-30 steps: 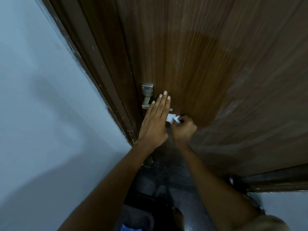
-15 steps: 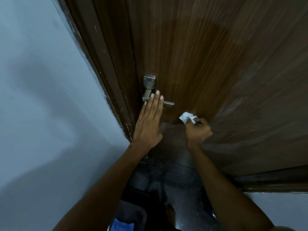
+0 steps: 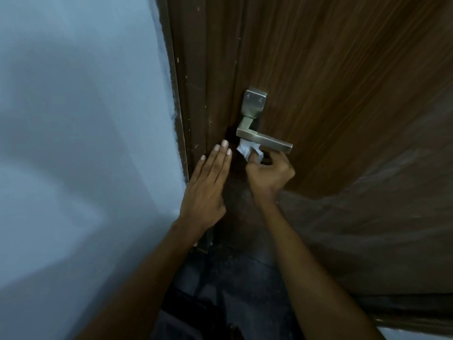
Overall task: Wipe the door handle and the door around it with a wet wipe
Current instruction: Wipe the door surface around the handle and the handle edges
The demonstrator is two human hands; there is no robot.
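progress: you look mid-wipe, working the underside of the door handle (image 3: 264, 138); the door (image 3: 343, 82) around it likely remains (no wet trace tells).
wet wipe (image 3: 247, 149): bunched, touching the lever's underside, just above your right hand (image 3: 269, 173), which pinches it.
left hand (image 3: 208, 182): flat, fingers straight, beside the right, against the door edge.
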